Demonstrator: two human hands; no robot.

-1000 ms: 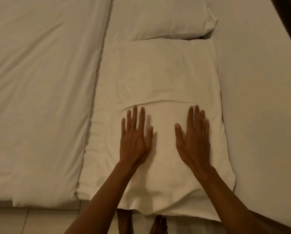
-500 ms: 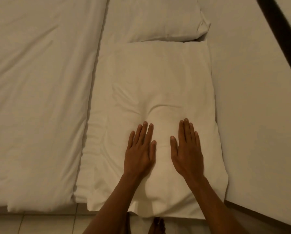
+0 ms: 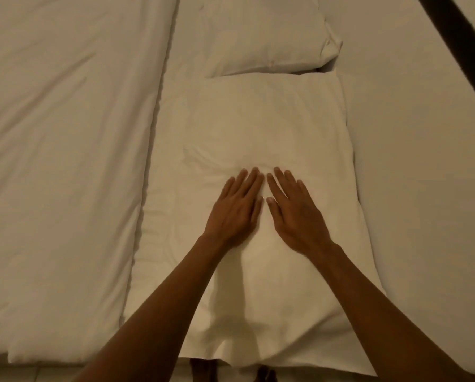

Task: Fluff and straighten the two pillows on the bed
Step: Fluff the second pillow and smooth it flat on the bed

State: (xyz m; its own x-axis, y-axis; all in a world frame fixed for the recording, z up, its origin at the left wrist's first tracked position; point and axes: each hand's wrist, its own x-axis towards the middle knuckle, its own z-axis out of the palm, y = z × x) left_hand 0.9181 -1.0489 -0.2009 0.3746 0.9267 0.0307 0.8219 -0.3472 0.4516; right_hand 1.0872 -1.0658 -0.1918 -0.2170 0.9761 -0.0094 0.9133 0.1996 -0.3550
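Note:
A white pillow (image 3: 258, 122) lies lengthwise in front of me on the bed, its near end hanging over the bed's edge. Both palms rest flat on its middle. My left hand (image 3: 235, 209) and my right hand (image 3: 294, 213) lie side by side, fingers stretched and nearly touching at the tips. Soft creases run across the pillowcase just beyond my fingertips. A second white pillow (image 3: 261, 34) lies farther away, its near edge meeting the far end of the first.
A white duvet (image 3: 60, 161) covers the bed to the left, its edge running beside the pillow. A plain white wall or headboard surface (image 3: 424, 188) is to the right, with a dark strip (image 3: 462, 48) at the top right. Tiled floor (image 3: 51, 374) and my toes show at the bottom.
Both hands have slid toward each other across the near pillow, closing the gap between them, and now sit a little farther up on it. The creases have gathered ahead of the fingertips.

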